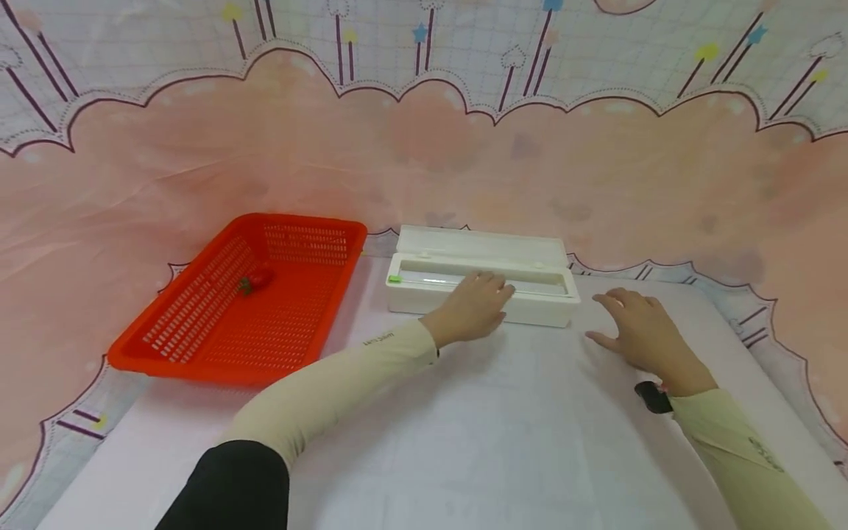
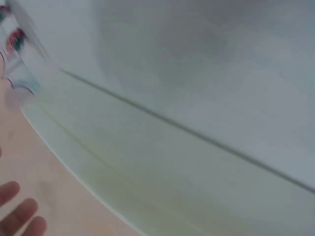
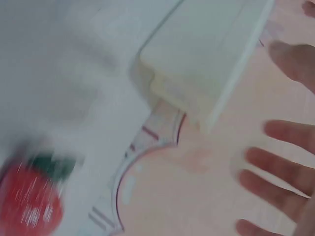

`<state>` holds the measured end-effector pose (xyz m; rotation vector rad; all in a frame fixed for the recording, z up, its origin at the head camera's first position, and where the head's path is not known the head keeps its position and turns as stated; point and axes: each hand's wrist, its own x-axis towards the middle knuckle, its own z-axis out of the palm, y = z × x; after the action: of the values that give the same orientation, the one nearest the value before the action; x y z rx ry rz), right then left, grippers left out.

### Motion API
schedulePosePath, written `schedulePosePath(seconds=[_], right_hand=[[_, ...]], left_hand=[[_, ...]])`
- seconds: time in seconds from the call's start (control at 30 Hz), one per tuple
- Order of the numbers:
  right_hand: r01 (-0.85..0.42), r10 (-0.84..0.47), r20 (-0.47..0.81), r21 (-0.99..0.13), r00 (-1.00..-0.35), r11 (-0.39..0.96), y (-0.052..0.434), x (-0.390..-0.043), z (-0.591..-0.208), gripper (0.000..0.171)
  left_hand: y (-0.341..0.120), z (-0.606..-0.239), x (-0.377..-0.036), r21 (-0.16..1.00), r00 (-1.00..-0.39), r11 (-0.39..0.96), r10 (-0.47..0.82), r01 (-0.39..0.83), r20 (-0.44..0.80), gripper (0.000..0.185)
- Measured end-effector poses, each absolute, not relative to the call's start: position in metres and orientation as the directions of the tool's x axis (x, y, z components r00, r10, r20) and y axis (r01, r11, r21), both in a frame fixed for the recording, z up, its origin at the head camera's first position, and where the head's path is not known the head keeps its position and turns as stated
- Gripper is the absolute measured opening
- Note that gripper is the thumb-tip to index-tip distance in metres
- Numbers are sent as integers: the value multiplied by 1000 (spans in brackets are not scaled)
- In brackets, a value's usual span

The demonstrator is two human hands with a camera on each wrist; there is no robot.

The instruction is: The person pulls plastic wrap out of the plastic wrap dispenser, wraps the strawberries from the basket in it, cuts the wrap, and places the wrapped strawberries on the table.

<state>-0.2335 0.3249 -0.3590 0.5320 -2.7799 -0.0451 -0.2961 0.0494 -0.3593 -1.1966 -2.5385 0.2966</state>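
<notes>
A long white plastic-wrap dispenser box [image 1: 536, 313] stands at the back of the table with its lid [image 1: 480, 244] raised. A small green piece [image 1: 394, 279] sits at the left end of its cutter rail. My left hand [image 1: 469, 303] is over the front edge of the box, fingers loosely bent; whether they touch it I cannot tell. The left wrist view shows those fingers [image 2: 22, 214] at the lower left, holding nothing. Apart from the box, to its right, my right hand [image 1: 645, 335] hovers with fingers spread [image 3: 280, 162] and nothing in them.
An orange-red plastic basket [image 1: 331, 335] stands left of the box, with a red, tomato-like item [image 1: 260, 277] with green on it inside. White cloth [image 1: 464, 442] covers the table. A patterned backdrop [image 1: 424, 162] rises behind. A blurred red-and-green thing [image 3: 32, 201] shows in the right wrist view.
</notes>
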Motion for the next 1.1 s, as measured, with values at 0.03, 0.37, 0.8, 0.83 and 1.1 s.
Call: schedulePosePath(seconds=[0.03, 0.37, 0.8, 0.83, 1.1], right_hand=[[-368, -372, 325, 76, -870, 927, 321, -240, -361, 59], [-411, -396, 353, 34, -848, 911, 289, -291, -382, 63], [-377, -370, 226, 15, -901, 926, 277, -311, -383, 78], [-377, -371, 216, 12, -903, 926, 277, -313, -382, 80], [-347, -344, 105, -13, -933, 938, 274, -321, -378, 87]], left_hand=[[40, -358, -302, -316, -620, 653, 755, 688, 212, 43], [-19, -363, -336, -251, -839, 821, 542, 513, 56, 58], [-30, -374, -350, -207, -861, 841, 509, 499, -5, 57], [-31, -373, -351, -206, -863, 844, 504, 495, -8, 57], [-32, -370, -358, -174, -874, 858, 484, 484, -43, 60]])
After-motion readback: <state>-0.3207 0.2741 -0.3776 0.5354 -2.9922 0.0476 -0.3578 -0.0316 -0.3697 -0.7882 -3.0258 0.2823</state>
